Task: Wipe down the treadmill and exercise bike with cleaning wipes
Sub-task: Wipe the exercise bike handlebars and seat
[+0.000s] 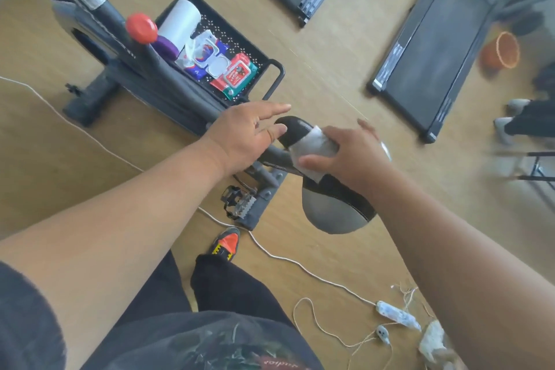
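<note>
A person's right hand (pixel 351 156) presses a wipe (pixel 315 149) onto the exercise bike saddle (pixel 330 207), the left hand (pixel 246 132) just left of the saddle's nose. Beyond the bike frame (pixel 144 75), a basket (pixel 240 33) holds wipe packs (pixel 234 75) and a roll (pixel 180 22). Two treadmills (pixel 438 63) lie farther right; a cable (pixel 300 264) runs across the floor below.
</note>
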